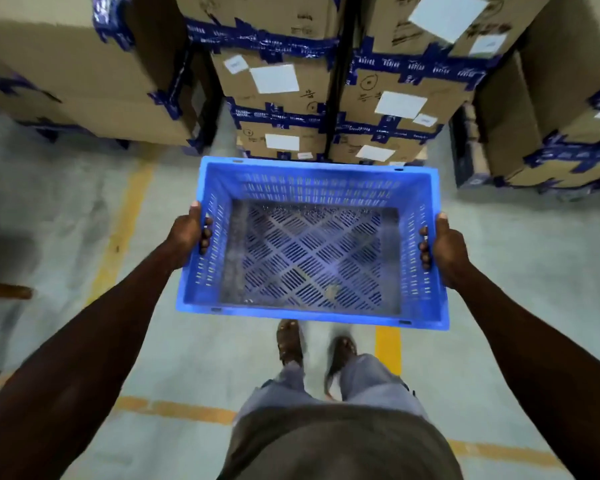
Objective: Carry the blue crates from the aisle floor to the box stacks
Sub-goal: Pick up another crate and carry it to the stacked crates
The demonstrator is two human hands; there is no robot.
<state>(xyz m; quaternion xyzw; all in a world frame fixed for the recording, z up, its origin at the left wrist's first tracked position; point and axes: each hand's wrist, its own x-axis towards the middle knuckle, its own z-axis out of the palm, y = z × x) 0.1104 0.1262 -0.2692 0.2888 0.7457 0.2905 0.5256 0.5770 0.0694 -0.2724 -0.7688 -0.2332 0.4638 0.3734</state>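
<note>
The grey concrete floor (66, 209) fills the lower scene. A yellow painted line (125, 233) runs from about 10 o'clock down toward 8 o'clock, and another yellow line (174, 408) crosses at 7 o'clock; a short yellow strip (388, 348) lies near centre, slightly toward 5 o'clock. A brown wooden piece (6, 291) pokes in at 9 o'clock. At 6 o'clock are the person's grey trousers (326, 393), with sandalled feet (289, 341) just above them, blurred.
</note>
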